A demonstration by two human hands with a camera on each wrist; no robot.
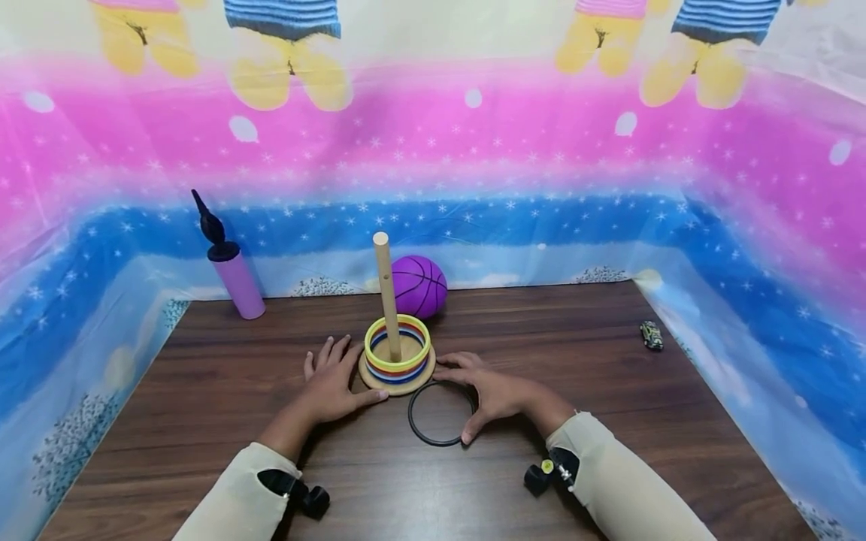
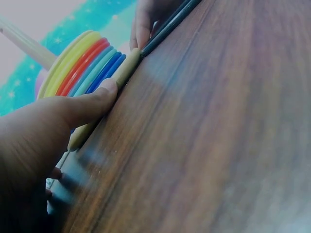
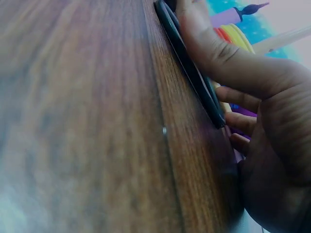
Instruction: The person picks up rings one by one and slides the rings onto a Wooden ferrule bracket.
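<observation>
A wooden ring-toss stand (image 1: 395, 387) has a round base and an upright peg. Around the peg lies a stack of rings, the yellow ring (image 1: 368, 349) on top, with red, light blue and dark blue below. My left hand (image 1: 331, 387) rests beside the base's left side, fingers spread and thumb against its front rim. A black ring (image 1: 438, 445) lies on the table just in front of the stand. Over its right side spreads my right hand (image 1: 497, 392), thumb at the ring's near edge and fingertips by the base. In the right wrist view the thumb (image 3: 214, 48) overlaps the ring.
Behind the stand sits a purple ball (image 1: 419, 285). A purple hand pump (image 1: 238, 285) with a black nozzle stands at the back left. Far to the right is a small toy car (image 1: 652, 335). A patterned cloth (image 1: 433, 173) hangs around the wooden table (image 1: 568, 330).
</observation>
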